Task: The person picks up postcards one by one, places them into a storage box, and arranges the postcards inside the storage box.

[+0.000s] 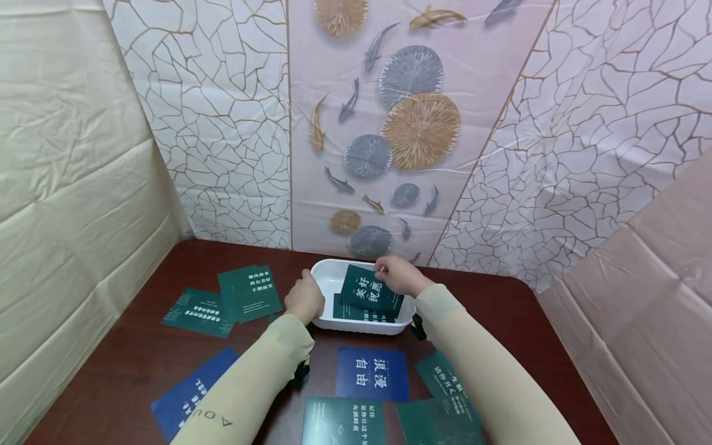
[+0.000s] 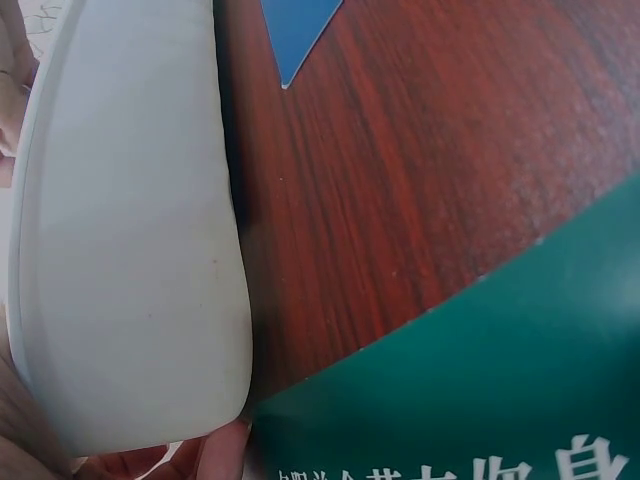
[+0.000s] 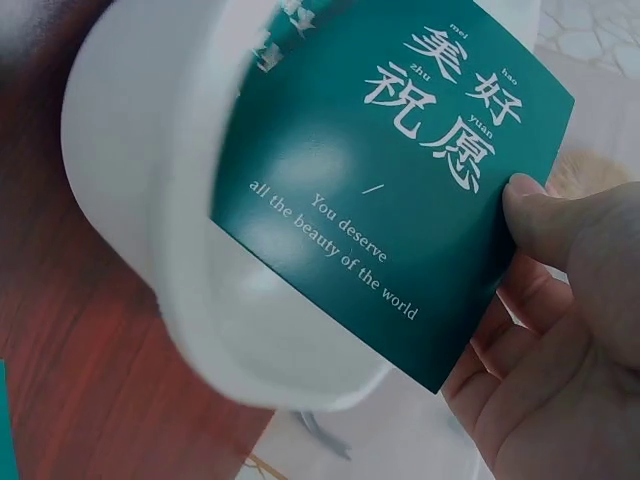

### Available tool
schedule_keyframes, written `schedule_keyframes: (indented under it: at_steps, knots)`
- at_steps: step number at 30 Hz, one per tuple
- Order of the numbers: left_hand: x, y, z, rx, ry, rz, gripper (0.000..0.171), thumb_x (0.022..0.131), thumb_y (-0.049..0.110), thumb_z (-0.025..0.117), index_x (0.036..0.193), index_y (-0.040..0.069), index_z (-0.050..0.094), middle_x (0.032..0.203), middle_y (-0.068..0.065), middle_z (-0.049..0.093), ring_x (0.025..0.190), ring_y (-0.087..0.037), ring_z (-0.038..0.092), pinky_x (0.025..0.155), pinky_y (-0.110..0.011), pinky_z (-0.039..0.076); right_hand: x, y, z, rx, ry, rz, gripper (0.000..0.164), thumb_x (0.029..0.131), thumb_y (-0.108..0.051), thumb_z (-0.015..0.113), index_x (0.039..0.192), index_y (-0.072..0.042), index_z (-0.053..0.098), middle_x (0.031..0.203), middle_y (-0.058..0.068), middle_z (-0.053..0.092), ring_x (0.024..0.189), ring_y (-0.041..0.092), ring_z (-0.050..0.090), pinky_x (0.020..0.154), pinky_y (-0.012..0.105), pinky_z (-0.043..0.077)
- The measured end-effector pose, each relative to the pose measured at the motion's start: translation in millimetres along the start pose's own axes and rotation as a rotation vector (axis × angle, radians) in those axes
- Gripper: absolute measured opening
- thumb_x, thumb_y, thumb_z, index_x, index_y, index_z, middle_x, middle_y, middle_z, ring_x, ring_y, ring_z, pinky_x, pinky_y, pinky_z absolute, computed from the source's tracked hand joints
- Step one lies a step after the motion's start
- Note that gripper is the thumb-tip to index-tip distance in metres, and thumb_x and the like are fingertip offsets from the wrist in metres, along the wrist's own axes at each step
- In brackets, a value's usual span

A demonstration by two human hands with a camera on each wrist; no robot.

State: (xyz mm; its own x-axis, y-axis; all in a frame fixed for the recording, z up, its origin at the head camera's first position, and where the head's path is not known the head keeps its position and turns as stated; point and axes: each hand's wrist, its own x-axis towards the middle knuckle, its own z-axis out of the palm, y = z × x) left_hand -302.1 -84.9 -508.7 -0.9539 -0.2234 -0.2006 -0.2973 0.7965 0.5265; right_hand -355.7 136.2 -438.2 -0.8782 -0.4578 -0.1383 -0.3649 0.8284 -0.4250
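Note:
A white plastic tray (image 1: 328, 278) stands near the back of the table. My left hand (image 1: 305, 298) grips its left end; in the left wrist view fingertips (image 2: 225, 450) show at the tray's lower edge. Above the tray's right half, my right hand (image 1: 402, 275) pinches a green card (image 1: 356, 279) with white Chinese lettering by one edge. The right wrist view shows the thumb on that card's printed face (image 3: 340, 200), tilted over the rim. Another green card (image 1: 347, 309) lies inside the tray, partly covered by the held one.
Green cards (image 1: 250, 293) lie left of the tray, and a blue card (image 1: 189, 389) is partly behind the left sleeve. In front are another blue card (image 1: 371, 374) and several green cards (image 1: 343, 426). A patterned cloth (image 1: 233, 154) hangs behind the brown table (image 1: 500, 315).

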Motion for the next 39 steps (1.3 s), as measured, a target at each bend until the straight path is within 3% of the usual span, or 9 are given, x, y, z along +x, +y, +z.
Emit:
schedule_keyframes:
  at_steps: [11,16,24,39]
  knots:
    - [-2.5,1.8,-0.7,-0.004,0.002,0.000,0.076,0.089,0.013,0.064,0.149,-0.001,0.021,0.118,-0.023,0.058,0.095,-0.032,0.062,0.079,-0.053,0.051,12.0,-11.7,21.7,-0.135,-0.074,0.024,0.016,0.097,-0.015,0.060,0.112,-0.015,0.065,0.102,0.001,0.064,0.086,0.014,0.059,0.078,0.038,0.050]
    - [-2.4,1.5,-0.6,-0.002,0.007,-0.003,0.076,0.088,0.012,0.066,0.149,-0.002,0.022,0.115,-0.023,0.058,0.094,-0.032,0.062,0.078,-0.053,0.051,14.0,-14.2,30.3,-0.209,-0.089,0.014,0.024,0.094,-0.014,0.064,0.118,-0.014,0.063,0.110,0.002,0.064,0.094,0.014,0.059,0.086,0.040,0.048]
    - [-2.9,0.1,-0.5,-0.001,0.005,0.015,0.075,0.089,0.012,0.063,0.149,-0.003,0.021,0.116,-0.023,0.058,0.093,-0.034,0.063,0.077,-0.052,0.051,14.2,-9.0,41.0,-0.205,-0.105,0.018,0.032,0.091,-0.010,0.068,0.123,-0.010,0.064,0.121,0.004,0.061,0.114,0.020,0.056,0.095,0.039,0.045]
    - [-2.0,-0.1,-2.7,-0.002,0.004,0.010,0.076,0.088,0.010,0.065,0.148,-0.003,0.021,0.115,-0.023,0.058,0.093,-0.034,0.063,0.076,-0.052,0.051,11.8,-7.4,53.5,-0.242,-0.124,-0.002,0.031,0.090,-0.010,0.068,0.121,-0.011,0.066,0.120,0.005,0.063,0.117,0.023,0.055,0.097,0.040,0.043]
